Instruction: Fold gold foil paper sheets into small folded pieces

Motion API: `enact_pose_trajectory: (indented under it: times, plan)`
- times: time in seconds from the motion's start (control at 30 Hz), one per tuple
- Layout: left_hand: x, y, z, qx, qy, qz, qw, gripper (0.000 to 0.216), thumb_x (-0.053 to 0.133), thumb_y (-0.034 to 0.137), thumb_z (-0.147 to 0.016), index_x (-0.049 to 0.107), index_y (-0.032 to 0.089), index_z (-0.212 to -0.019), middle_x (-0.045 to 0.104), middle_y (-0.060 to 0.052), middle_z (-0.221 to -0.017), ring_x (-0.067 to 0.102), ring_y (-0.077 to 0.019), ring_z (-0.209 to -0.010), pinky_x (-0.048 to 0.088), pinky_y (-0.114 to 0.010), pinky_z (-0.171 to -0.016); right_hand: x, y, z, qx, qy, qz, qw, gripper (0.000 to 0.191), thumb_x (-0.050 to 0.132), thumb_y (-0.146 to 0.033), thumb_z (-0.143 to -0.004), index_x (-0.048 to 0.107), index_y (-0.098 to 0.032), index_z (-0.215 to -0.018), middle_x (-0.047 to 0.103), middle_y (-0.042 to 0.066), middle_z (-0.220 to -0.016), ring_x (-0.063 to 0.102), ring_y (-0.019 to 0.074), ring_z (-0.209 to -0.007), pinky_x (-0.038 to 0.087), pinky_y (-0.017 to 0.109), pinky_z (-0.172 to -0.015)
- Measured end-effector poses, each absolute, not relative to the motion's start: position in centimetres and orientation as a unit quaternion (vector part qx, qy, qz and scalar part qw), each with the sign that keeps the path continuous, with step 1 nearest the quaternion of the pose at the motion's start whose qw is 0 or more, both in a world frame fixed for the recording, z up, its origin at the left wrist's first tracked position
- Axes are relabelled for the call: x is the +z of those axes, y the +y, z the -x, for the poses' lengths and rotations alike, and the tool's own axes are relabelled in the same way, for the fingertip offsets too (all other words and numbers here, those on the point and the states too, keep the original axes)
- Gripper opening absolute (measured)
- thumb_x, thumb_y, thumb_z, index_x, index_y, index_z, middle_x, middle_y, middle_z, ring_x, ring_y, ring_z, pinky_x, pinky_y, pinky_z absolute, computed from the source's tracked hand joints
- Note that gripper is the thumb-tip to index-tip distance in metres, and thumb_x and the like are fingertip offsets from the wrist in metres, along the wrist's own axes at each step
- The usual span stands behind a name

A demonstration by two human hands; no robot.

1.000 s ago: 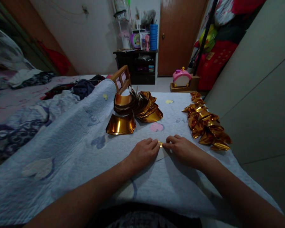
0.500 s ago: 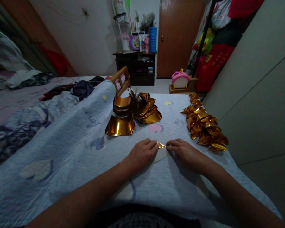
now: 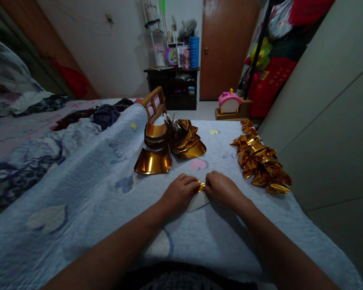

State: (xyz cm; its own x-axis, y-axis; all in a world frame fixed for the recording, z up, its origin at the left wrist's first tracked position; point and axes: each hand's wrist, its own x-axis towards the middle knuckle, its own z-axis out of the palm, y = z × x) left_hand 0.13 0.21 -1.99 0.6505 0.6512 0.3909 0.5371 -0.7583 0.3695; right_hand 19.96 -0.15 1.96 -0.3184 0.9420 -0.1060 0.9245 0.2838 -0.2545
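A sheet of gold foil paper (image 3: 199, 201), pale underside up, lies on the quilt in front of me, with a folded gold strip along its far edge. My left hand (image 3: 180, 192) grips the left part of that fold with bent fingers. From the other side my right hand (image 3: 220, 187) pinches the right part, close to the left fingertips. Both hands hide much of the fold. Farther off to the left are stacks of flat gold foil sheets (image 3: 153, 162), fanned and overlapping. On the right, a row of folded gold foil pieces (image 3: 261, 161) runs along the bed's edge.
The pale blue quilt (image 3: 109, 225) covers the surface and rises in a ridge at left. Beyond the sheets stands a wooden frame (image 3: 153, 102). A pink toy (image 3: 229, 102) sits past the far edge. A pale cabinet (image 3: 329, 121) borders the right side.
My right hand has moved left, nearer my left hand, and less of the gold fold shows between them. The paper and left hand have shifted slightly left.
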Motion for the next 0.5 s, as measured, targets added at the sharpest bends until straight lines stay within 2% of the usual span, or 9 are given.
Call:
enact_pose_trajectory:
  times: [0.13,0.2,0.33,0.43,0.5]
  plan:
    - [-1.87,0.42,0.24,0.303,0.357,-0.867,0.169,0.039,0.054,0.006,-0.089,0.061,0.015,-0.126,0.067,-0.014,-0.124,0.058,-0.0254,-0.117,0.051,-0.048,-0.102,1.10,-0.09,-20.31,0.177,-0.800,0.563,0.108,0.010,0.062,-0.018,-0.087,0.060,-0.018,-0.077,0.065,0.007,-0.083,0.058,0.0186,-0.078,0.038,0.028,-0.068]
    - [-1.71,0.45,0.39,0.303,0.371,-0.853,0.206,0.044,0.057,0.007,-0.086,0.059,0.015,-0.130,0.067,-0.013,-0.123,0.059,-0.0253,-0.116,0.051,-0.048,-0.102,0.96,0.11,-20.48,0.225,-0.784,0.556,0.158,0.012,0.061,-0.014,-0.083,0.056,-0.019,-0.073,0.061,0.002,-0.075,0.053,0.0155,-0.070,0.035,0.026,-0.063]
    - [-1.49,0.33,0.57,0.305,0.382,-0.816,0.308,0.049,0.058,0.008,-0.087,0.055,0.018,-0.135,0.067,-0.011,-0.120,0.064,-0.0203,-0.104,0.055,-0.041,-0.095,0.98,0.49,-20.68,0.344,-0.728,0.531,0.264,0.008,0.059,-0.019,-0.081,0.053,-0.020,-0.075,0.055,-0.003,-0.066,0.049,0.0129,-0.061,0.035,0.025,-0.059]
    - [-1.53,0.23,0.64,0.303,0.364,-0.780,0.409,0.053,0.057,0.009,-0.089,0.050,0.020,-0.141,0.068,-0.010,-0.118,0.067,-0.0173,-0.095,0.058,-0.033,-0.084,0.89,0.58,-20.62,0.385,-0.689,0.516,0.332,0.008,0.060,-0.027,-0.080,0.055,-0.021,-0.080,0.057,-0.003,-0.071,0.051,0.0141,-0.065,0.038,0.026,-0.060]
    - [-1.45,0.23,0.65,0.302,0.343,-0.762,0.459,0.052,0.057,0.009,-0.090,0.051,0.021,-0.140,0.068,-0.011,-0.119,0.068,-0.0181,-0.098,0.058,-0.033,-0.084,0.77,0.56,-20.49,0.398,-0.670,0.508,0.366,0.011,0.060,-0.030,-0.079,0.056,-0.021,-0.082,0.058,-0.001,-0.075,0.053,0.0153,-0.069,0.040,0.026,-0.062]
